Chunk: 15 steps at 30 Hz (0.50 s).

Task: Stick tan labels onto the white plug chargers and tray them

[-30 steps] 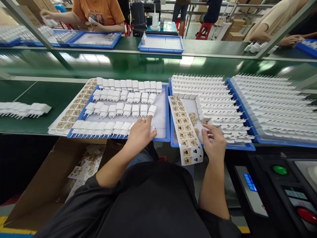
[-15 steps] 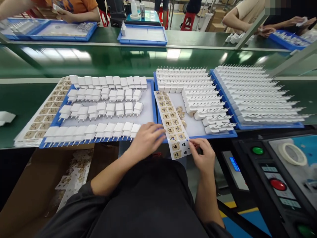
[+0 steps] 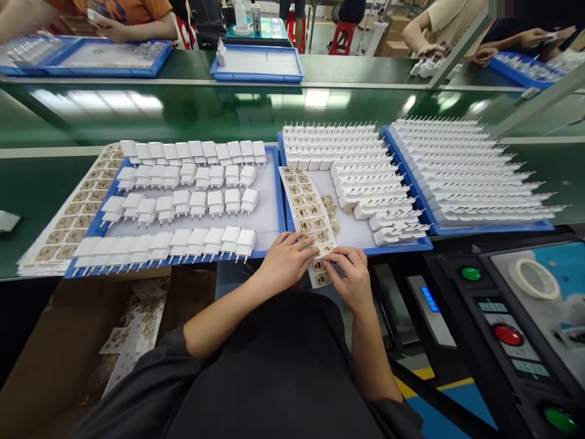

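A narrow sheet of tan stickers (image 3: 305,210) lies slantwise over the front edge of the middle blue tray (image 3: 397,249). My left hand (image 3: 287,261) rests on the sheet's left side near its lower end, fingers stretched across the stickers. At the sheet's lower right edge, my right hand (image 3: 350,271) has thumb and fingertips pinched together on it; part of the sheet there is hidden behind the fingers. Loose tan pieces (image 3: 329,210) lie beside the sheet in the tray. White plug adapters (image 3: 365,183) stand in rows there, pins up.
The left blue tray (image 3: 273,201) carries rows of white adapters (image 3: 198,204) lying down. A stack of sticker sheets (image 3: 73,210) sits beyond it. Another tray of adapters (image 3: 475,177) is at right, near a control panel (image 3: 498,305). Co-workers' hands (image 3: 434,52) work across the green conveyor (image 3: 201,113).
My right hand has moved left and slightly up along the sheet, closer to my left hand. My left hand has shifted right onto the stickers. The sheet's lower right corner is no longer visible.
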Each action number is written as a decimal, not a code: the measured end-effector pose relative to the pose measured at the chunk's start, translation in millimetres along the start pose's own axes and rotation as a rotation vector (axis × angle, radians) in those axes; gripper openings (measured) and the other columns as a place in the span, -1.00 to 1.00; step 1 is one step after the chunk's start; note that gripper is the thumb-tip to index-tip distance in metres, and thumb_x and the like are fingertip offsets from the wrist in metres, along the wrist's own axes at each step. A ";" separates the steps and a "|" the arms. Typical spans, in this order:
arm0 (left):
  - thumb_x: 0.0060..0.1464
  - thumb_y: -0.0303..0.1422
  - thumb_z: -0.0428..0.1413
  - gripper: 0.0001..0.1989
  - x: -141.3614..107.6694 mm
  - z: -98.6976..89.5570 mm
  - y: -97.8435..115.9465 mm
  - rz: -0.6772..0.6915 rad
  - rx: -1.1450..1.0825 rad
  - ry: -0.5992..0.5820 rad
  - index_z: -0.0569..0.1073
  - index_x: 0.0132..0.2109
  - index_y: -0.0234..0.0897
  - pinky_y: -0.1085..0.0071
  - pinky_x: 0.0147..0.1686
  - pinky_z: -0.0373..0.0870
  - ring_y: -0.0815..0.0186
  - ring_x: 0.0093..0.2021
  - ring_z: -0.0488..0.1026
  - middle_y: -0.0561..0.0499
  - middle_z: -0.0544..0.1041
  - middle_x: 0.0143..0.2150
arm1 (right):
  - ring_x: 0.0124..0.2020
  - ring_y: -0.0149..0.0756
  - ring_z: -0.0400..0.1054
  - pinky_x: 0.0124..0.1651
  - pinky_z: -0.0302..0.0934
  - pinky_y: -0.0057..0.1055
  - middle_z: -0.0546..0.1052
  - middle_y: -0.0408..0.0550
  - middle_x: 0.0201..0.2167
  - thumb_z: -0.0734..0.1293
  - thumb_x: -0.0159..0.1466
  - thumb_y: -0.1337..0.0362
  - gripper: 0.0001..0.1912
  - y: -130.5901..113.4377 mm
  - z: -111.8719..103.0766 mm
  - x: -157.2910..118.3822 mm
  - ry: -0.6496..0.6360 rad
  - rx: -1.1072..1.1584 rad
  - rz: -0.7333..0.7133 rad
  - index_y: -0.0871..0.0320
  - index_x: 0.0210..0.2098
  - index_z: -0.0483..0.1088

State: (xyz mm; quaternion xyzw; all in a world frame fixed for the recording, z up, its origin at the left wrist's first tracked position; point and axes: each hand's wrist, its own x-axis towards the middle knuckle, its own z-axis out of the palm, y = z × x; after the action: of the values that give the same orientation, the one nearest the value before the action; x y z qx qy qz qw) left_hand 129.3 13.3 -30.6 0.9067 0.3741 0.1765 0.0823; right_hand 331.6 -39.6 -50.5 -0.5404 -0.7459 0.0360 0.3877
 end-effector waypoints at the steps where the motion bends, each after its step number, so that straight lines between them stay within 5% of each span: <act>1: 0.39 -0.31 0.05 -0.74 -0.1 1.0 0.2 -0.006 -0.001 -0.002 0.59 0.08 -0.16 0.11 0.16 0.30 0.07 0.22 0.45 -0.02 0.59 0.19 | -0.15 -0.16 0.41 -0.02 0.29 -0.15 0.56 -0.03 -0.23 0.39 0.36 0.33 -0.95 -0.1 -2.0 -0.9 -0.014 0.048 0.003 0.07 -0.21 0.53; 4: 0.41 -0.31 0.03 -0.73 0.7 4.3 -0.5 -0.020 -0.011 0.002 0.59 0.08 -0.16 0.12 0.18 0.28 0.11 0.21 0.46 -0.03 0.59 0.20 | -0.14 -0.19 0.43 -0.01 0.32 -0.18 0.54 -0.05 -0.22 0.37 0.37 0.32 -0.95 3.3 -10.7 -6.3 0.004 0.261 0.051 0.06 -0.23 0.49; 11: 0.42 -0.31 0.01 -0.72 1.2 9.6 -2.2 -0.041 -0.099 0.110 0.60 0.06 -0.19 0.10 0.19 0.31 0.11 0.19 0.46 -0.05 0.62 0.15 | -0.23 -0.24 0.48 -0.07 0.39 -0.24 0.56 -0.06 -0.27 0.38 0.35 0.17 -0.86 31.9 -19.8 1.5 0.436 0.306 0.437 0.12 -0.20 0.48; 15: 0.40 -0.32 0.04 -0.74 -2.1 11.5 0.5 -0.037 -0.151 0.140 0.60 0.05 -0.19 0.03 0.22 0.31 0.10 0.18 0.47 -0.07 0.63 0.13 | -0.23 -0.23 0.52 -0.10 0.44 -0.23 0.59 -0.02 -0.24 0.39 0.34 0.12 -0.75 44.5 -17.8 35.4 0.489 0.186 0.383 0.12 -0.09 0.49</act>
State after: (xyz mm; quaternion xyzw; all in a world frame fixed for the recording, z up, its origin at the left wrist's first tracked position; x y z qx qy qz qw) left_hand 132.6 11.3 -41.6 0.8763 0.3811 0.2657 0.1273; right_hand 373.2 1.8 -40.1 -0.6258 -0.5088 0.0456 0.5894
